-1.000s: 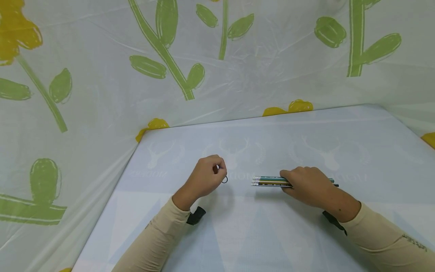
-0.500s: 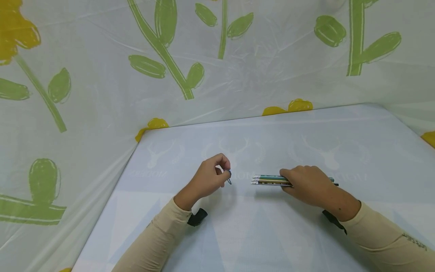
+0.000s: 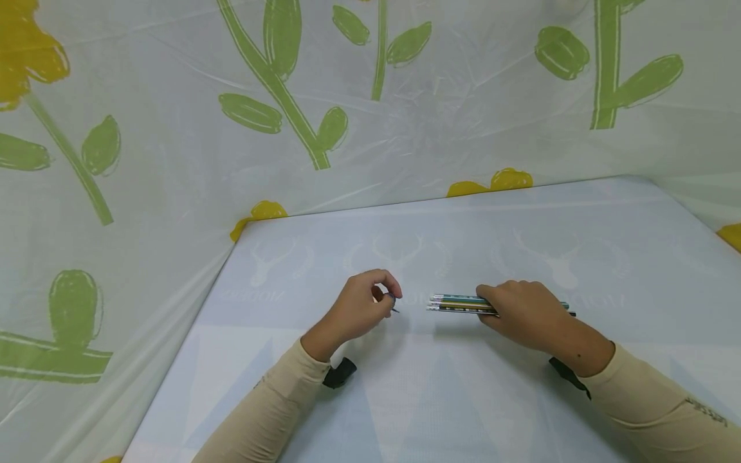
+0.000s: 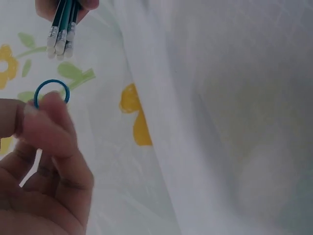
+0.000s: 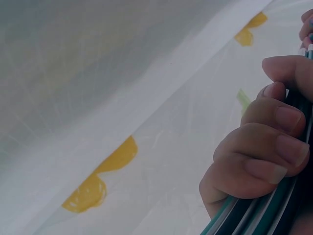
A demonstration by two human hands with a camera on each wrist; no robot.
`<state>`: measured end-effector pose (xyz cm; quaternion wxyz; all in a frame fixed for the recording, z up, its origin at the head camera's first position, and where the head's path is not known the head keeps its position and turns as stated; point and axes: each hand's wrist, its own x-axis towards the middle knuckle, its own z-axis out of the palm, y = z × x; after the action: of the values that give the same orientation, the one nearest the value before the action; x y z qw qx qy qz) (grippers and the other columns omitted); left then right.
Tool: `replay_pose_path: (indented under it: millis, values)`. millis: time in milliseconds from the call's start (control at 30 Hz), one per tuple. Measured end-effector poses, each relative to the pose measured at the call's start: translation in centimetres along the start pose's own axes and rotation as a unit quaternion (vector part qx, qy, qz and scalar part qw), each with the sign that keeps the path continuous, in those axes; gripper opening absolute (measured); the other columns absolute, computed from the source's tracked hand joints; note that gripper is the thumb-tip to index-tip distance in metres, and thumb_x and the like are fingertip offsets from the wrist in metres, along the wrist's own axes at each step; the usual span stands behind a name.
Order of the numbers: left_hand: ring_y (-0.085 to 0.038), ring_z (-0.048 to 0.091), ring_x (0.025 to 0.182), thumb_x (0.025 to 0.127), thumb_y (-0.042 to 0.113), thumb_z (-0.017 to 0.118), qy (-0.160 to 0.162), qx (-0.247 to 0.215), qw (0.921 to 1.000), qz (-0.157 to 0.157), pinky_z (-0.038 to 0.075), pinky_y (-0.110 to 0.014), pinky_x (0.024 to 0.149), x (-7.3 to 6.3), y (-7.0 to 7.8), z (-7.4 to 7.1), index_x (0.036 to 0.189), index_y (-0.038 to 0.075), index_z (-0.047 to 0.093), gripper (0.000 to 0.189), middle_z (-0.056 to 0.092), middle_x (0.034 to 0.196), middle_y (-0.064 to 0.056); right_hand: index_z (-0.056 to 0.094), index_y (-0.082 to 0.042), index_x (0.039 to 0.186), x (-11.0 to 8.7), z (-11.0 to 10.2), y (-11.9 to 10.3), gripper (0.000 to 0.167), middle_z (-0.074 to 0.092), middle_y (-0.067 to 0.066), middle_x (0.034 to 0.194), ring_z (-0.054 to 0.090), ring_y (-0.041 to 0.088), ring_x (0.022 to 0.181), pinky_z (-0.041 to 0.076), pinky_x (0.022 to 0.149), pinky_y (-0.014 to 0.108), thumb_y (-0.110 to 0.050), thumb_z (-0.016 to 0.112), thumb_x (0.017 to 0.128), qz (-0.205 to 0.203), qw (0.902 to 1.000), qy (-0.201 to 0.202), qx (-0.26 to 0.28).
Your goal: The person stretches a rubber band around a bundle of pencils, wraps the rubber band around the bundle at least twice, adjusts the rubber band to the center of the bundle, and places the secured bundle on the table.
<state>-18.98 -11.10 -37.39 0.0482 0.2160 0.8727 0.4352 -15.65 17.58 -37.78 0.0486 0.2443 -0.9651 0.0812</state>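
My left hand (image 3: 361, 307) pinches a thin blue rubber band (image 4: 52, 81) between thumb and fingertips. In the left wrist view the band stands up as a small round loop above the fingertips. To its right in the head view, my right hand (image 3: 523, 315) grips a bundle of several pencils (image 3: 454, 303), held roughly level. Their white eraser ends (image 4: 60, 50) point toward the left hand, a short gap away from the band. In the right wrist view curled fingers (image 5: 254, 156) wrap round the green, dark and silvery pencil shafts (image 5: 254, 215); the palm side is hidden.
Both hands are over a pale table cover (image 3: 417, 399) printed with faint deer heads and triangles. Behind the table's back edge hangs a white sheet (image 3: 463, 128) with green leaves and yellow flowers. Dark straps (image 3: 339, 373) show under the wrists.
My left hand has moved a little to the right, closer to the pencils' eraser ends, and its fingers have shifted on the rubber band. The right hand and the pencils have stayed almost still.
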Motion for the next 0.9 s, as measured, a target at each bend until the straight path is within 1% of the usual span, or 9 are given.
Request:
replay_pose_path:
  millis: [67,167,267,367,467,567,633,767,900]
  values:
    - [-0.009,0.059,0.059,0.084,-0.003,0.049,0.009,0.004,0.9999,0.010,0.040,-0.022,0.051,0.02,-0.08,0.04,0.088,0.004,0.068,0.021,0.067,0.089,-0.002,0.056,-0.017,0.081,0.00,-0.01,-0.01,0.021,0.051,-0.009,0.062,0.040,0.008,0.056,0.034,0.049,0.025,-0.016,0.077,0.084,0.000,1.0000,0.000,0.000]
    - [-0.008,0.050,0.054,0.083,-0.003,0.050,0.023,0.008,0.9995,0.022,0.037,-0.020,0.050,0.04,-0.18,0.04,0.082,0.003,0.068,0.019,0.065,0.080,0.000,0.057,-0.017,0.081,0.01,-0.06,-0.05,0.021,0.051,-0.009,0.062,0.040,0.008,0.056,0.034,0.049,0.025,-0.017,0.077,0.084,0.000,1.0000,0.001,0.000]
    - [-0.007,0.045,0.053,0.084,0.002,0.053,0.024,0.006,0.9995,0.020,0.036,-0.021,0.050,0.02,-0.19,-0.01,0.081,0.004,0.069,0.017,0.063,0.074,0.003,0.057,-0.017,0.080,-0.01,-0.13,-0.10,0.021,0.050,-0.009,0.062,0.040,0.008,0.056,0.034,0.049,0.024,-0.017,0.077,0.084,0.001,1.0000,0.001,0.001]
    - [-0.008,0.049,0.053,0.087,0.007,0.054,0.006,-0.013,0.9999,0.007,0.043,-0.023,0.052,-0.04,-0.08,-0.12,0.083,0.004,0.070,0.017,0.063,0.073,0.001,0.056,-0.017,0.080,-0.04,-0.18,-0.13,0.021,0.049,-0.009,0.061,0.039,0.008,0.056,0.033,0.049,0.024,-0.016,0.076,0.085,0.001,1.0000,0.001,0.002]
    - [-0.011,0.055,0.055,0.088,0.009,0.054,-0.027,-0.038,0.9989,-0.011,0.051,-0.028,0.054,-0.07,0.11,-0.25,0.089,0.004,0.071,0.018,0.065,0.074,-0.007,0.056,-0.017,0.079,-0.05,-0.20,-0.11,0.021,0.049,-0.009,0.061,0.039,0.008,0.055,0.033,0.049,0.024,-0.016,0.076,0.085,0.000,1.0000,0.002,0.002]
    - [-0.019,0.064,0.061,0.090,0.009,0.059,-0.063,-0.063,0.9957,-0.026,0.057,-0.035,0.058,0.01,0.21,-0.32,0.095,0.005,0.074,0.017,0.070,0.082,-0.014,0.056,-0.017,0.080,-0.04,-0.16,-0.04,0.021,0.049,-0.009,0.061,0.039,0.008,0.056,0.033,0.049,0.024,-0.016,0.077,0.084,-0.001,1.0000,0.003,0.000]
    - [-0.026,0.068,0.066,0.091,0.010,0.063,-0.076,-0.075,0.9939,-0.029,0.059,-0.036,0.059,0.11,0.16,-0.32,0.098,0.005,0.075,0.015,0.073,0.087,-0.017,0.056,-0.017,0.080,-0.04,-0.12,0.03,0.021,0.049,-0.009,0.061,0.040,0.008,0.056,0.033,0.049,0.025,-0.017,0.077,0.084,-0.001,1.0000,0.004,-0.002]
    - [-0.034,0.071,0.074,0.092,0.013,0.069,-0.078,-0.081,0.9933,-0.026,0.059,-0.034,0.059,0.20,0.01,-0.31,0.102,0.006,0.075,0.013,0.074,0.094,-0.017,0.056,-0.017,0.079,-0.05,-0.07,0.10,0.022,0.048,-0.009,0.061,0.040,0.008,0.056,0.033,0.049,0.025,-0.017,0.077,0.084,-0.001,1.0000,0.007,-0.002]
    - [-0.032,0.072,0.075,0.094,0.013,0.068,-0.066,-0.066,0.9954,-0.020,0.058,-0.033,0.058,0.18,0.13,-0.27,0.105,0.006,0.074,0.015,0.074,0.096,-0.017,0.056,-0.017,0.080,-0.04,-0.14,0.00,0.022,0.049,-0.009,0.061,0.040,0.008,0.056,0.033,0.049,0.025,-0.017,0.078,0.084,0.000,1.0000,0.004,-0.003]
